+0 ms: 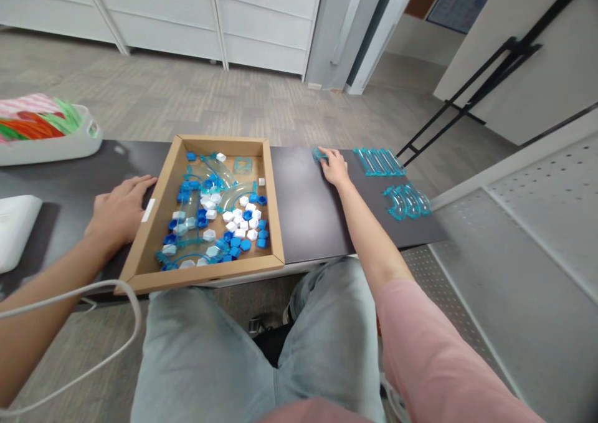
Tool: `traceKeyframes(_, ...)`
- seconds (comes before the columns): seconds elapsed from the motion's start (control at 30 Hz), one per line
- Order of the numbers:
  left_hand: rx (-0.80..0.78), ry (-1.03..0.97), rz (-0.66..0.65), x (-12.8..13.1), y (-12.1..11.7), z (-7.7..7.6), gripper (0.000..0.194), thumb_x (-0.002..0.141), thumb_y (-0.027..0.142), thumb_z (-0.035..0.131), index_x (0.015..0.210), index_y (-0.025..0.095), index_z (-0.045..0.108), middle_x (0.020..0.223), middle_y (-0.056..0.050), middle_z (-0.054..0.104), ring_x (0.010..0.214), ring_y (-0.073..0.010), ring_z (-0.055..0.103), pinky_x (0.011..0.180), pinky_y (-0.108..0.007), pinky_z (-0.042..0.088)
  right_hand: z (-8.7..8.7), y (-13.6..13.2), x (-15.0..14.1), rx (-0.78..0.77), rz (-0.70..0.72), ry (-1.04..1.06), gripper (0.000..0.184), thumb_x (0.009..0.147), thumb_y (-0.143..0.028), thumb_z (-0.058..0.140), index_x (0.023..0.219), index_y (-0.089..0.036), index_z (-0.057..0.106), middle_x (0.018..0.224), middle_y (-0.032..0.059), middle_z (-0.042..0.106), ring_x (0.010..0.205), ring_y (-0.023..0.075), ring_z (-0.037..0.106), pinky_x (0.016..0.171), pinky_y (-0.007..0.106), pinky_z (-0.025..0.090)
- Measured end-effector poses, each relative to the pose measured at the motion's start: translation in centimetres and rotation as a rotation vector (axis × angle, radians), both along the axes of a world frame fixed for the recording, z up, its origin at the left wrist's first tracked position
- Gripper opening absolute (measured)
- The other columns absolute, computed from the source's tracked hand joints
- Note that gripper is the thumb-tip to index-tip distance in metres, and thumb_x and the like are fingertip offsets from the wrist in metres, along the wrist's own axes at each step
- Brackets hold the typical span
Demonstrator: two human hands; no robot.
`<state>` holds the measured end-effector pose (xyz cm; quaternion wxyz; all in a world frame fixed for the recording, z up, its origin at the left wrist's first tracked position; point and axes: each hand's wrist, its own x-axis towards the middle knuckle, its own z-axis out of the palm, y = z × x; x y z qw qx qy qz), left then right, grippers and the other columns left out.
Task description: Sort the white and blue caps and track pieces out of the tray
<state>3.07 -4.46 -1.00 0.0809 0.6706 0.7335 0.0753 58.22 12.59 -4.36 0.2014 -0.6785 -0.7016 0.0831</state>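
Observation:
My right hand (334, 166) is at the far side of the dark table, its fingers closed on a small clear blue plastic piece (317, 154) that they partly hide. My left hand (122, 208) lies flat on the table with fingers stretched, the tips against the left wall of a shallow cardboard box (276, 223). Inside the box are many blue and white hexagonal pieces (240, 223), curved clear tubes with blue ends (236, 194) and a clear blue square piece (243, 165). Right of my right hand, several straight clear tubes (379, 162) lie in a row, with several curved ones (407, 200) nearer me.
A white basket (51, 149) with colourful packets stands at the far left, and a white object (17, 230) lies nearer. A white cable (93, 286) loops in front of my left arm. A perforated metal panel (527, 242) borders the table's right end.

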Motion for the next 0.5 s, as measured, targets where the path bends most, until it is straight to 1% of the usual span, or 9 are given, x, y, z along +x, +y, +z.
traceKeyframes(0.1, 0.007, 0.000, -0.004, -0.05, -0.07, 0.03, 0.091, 0.108, 0.054, 0.038, 0.191, 0.018, 0.050, 0.198, -0.025, 0.051, 0.184, -0.0442, 0.047, 0.147, -0.074, 0.038, -0.59, 0.17, 0.04, 0.039, 0.005, 0.015, 0.063, 0.118, -0.031, 0.057, 0.179, -0.038, 0.073, 0.174, 0.0171, 0.070, 0.161, 0.0450, 0.063, 0.135, 0.079, 0.052)
traceKeyframes(0.2, 0.004, 0.004, -0.009, -0.02, -0.17, 0.10, 0.089, 0.110, 0.054, 0.036, 0.188, 0.014, 0.053, 0.197, -0.028, 0.050, 0.184, -0.0457, 0.046, 0.146, -0.075, 0.039, -0.75, 0.21, -0.01, 0.046, 0.001, 0.029, 0.067, 0.115, -0.029, 0.058, 0.179, -0.038, 0.074, 0.170, 0.0177, 0.073, 0.160, 0.0469, 0.063, 0.136, 0.082, 0.050)
traceKeyframes(0.33, -0.006, 0.015, -0.006, 0.17, -0.28, 0.26, 0.088, 0.109, 0.052, 0.039, 0.186, 0.013, 0.055, 0.198, -0.027, 0.049, 0.185, -0.0437, 0.045, 0.147, -0.070, 0.038, -0.52, 0.25, -0.26, 0.011, -0.017, 0.006, 0.070, 0.116, -0.028, 0.053, 0.184, -0.035, 0.070, 0.177, 0.0187, 0.069, 0.163, 0.0479, 0.061, 0.138, 0.081, 0.047)
traceKeyframes(0.43, -0.020, 0.019, -0.005, 0.41, -0.34, 0.48, 0.086, 0.111, 0.050, 0.040, 0.185, 0.009, 0.053, 0.199, -0.028, 0.047, 0.186, -0.0423, 0.043, 0.148, -0.069, 0.037, -0.37, 0.17, -0.30, 0.018, -0.007, -0.001, 0.073, 0.115, -0.029, 0.054, 0.187, -0.035, 0.065, 0.178, 0.0210, 0.067, 0.163, 0.0509, 0.060, 0.135, 0.084, 0.049)
traceKeyframes(0.5, -0.029, 0.021, 0.003, 0.61, -0.42, 0.69, 0.083, 0.114, 0.048, 0.038, 0.185, 0.008, 0.053, 0.199, -0.027, 0.046, 0.187, -0.0403, 0.042, 0.149, -0.066, 0.036, -0.30, 0.02, -0.26, 0.041, -0.001, 0.000, 0.074, 0.114, -0.033, 0.056, 0.189, -0.033, 0.062, 0.177, 0.0234, 0.066, 0.162, 0.0534, 0.059, 0.131, 0.085, 0.050)
